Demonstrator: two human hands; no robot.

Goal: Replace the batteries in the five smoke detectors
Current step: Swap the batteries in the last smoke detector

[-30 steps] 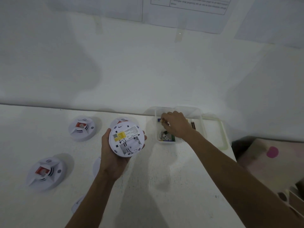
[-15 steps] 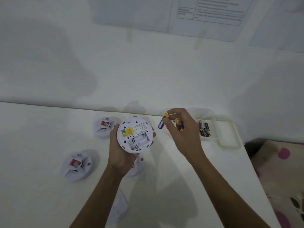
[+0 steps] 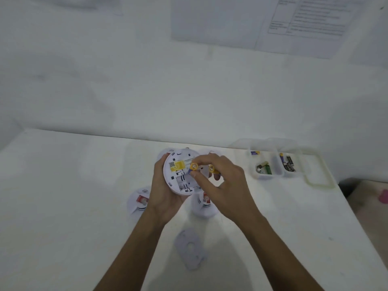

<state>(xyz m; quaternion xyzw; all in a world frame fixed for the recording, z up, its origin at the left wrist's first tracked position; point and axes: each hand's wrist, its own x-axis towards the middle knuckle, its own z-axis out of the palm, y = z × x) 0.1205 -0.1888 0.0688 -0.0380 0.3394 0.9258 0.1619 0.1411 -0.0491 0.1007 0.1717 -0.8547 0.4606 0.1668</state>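
Above the table [image 3: 63,185], the left hand [image 3: 165,194] is cupping the detector [image 3: 178,177] by its rim — likely light, stiff plastic. The right hand [image 3: 228,190] is pinching two batteries [image 3: 193,166], probably slippery.

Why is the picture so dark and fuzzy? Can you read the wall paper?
Head view: dim, bluish light; the paper on the wall is too blurred to read; the batteries in the right hand are smeared, only their yellow ends clear.

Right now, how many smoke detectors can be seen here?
5. One held detector in the left hand; two lying nearer the person, left detector and right detector; two mostly hidden behind the held one, far-left detector and far-right detector.
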